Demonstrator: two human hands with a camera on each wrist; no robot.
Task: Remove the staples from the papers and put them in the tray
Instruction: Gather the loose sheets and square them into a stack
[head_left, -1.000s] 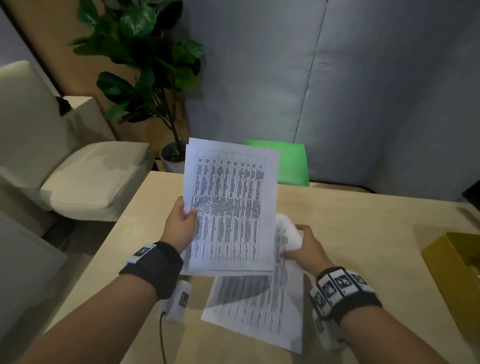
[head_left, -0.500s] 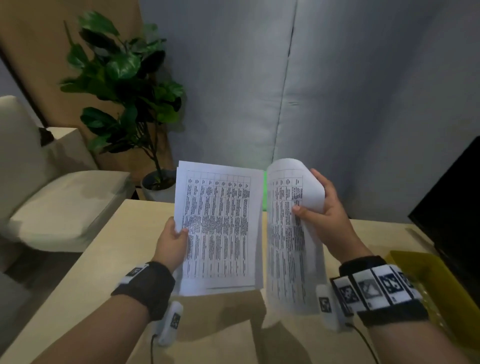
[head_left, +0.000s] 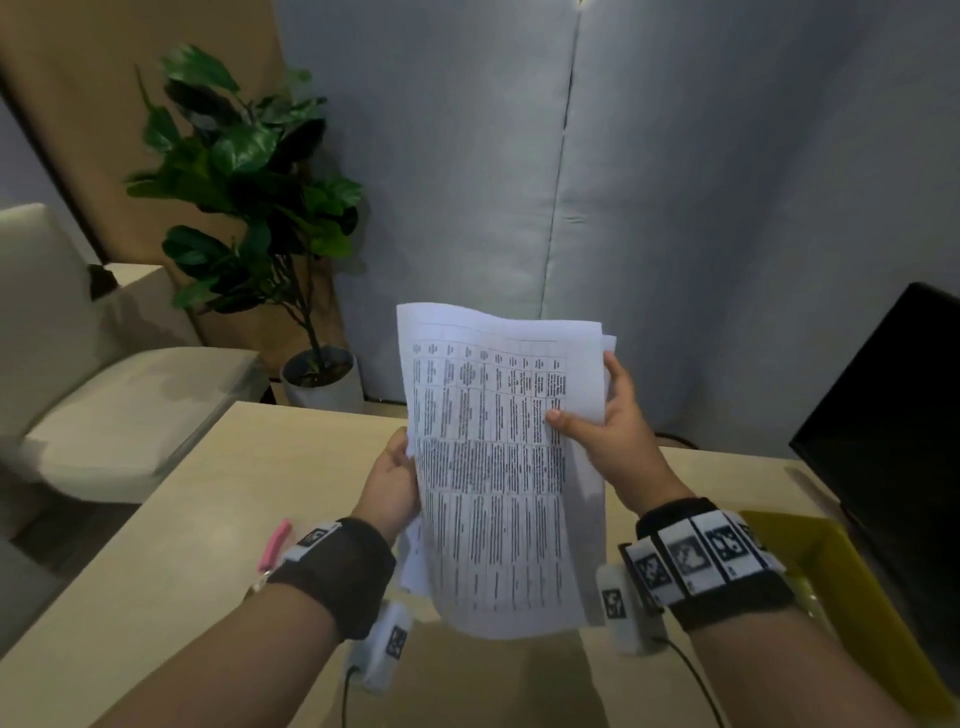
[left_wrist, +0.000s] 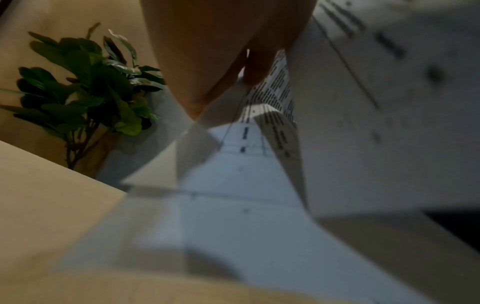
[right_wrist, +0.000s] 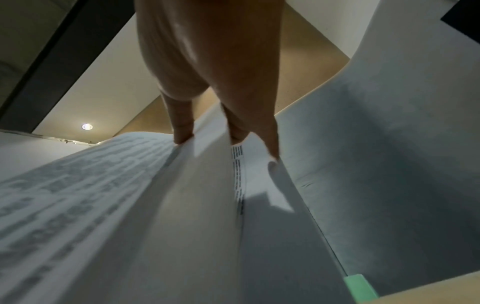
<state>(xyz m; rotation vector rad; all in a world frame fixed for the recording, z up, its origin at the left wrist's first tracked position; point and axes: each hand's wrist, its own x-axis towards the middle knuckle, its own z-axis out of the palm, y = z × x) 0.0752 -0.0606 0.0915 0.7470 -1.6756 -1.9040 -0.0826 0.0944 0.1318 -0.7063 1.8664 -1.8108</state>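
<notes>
Surface: pale wooden table (head_left: 218, 499) lay under both forearms, its near part partly hidden by them.
Wrist gear: dark bands with printed markers wrapped both wrists; a small white unit with a cable hung under each.
Papers: a sheaf of printed papers (head_left: 498, 467) with dense tables of text was held upright above the table, between the two hands; its top edge was wavy, and loose sheets splayed apart at the lower left.
Left hand: the left hand (head_left: 389, 480) gripped the sheaf's left edge, fingers curled behind the sheets, as the left wrist view (left_wrist: 223, 61) also showed.
Right hand: the right hand (head_left: 608, 431) pinched the right edge, thumb on the front page and fingers behind; from the right wrist view (right_wrist: 207, 72) the fingertips clamped several sheets.
Staples: too small to make out.
Tray: a yellow tray (head_left: 841, 566) sat on the table at the right, just beyond the right wrist.
Pink object: a small pink item (head_left: 275, 543) lay on the table left of the left wrist.
Further back: a black screen (head_left: 893, 431) at right, a potted plant (head_left: 254, 208), a cream chair (head_left: 104, 395) and a grey padded wall (head_left: 675, 182).
</notes>
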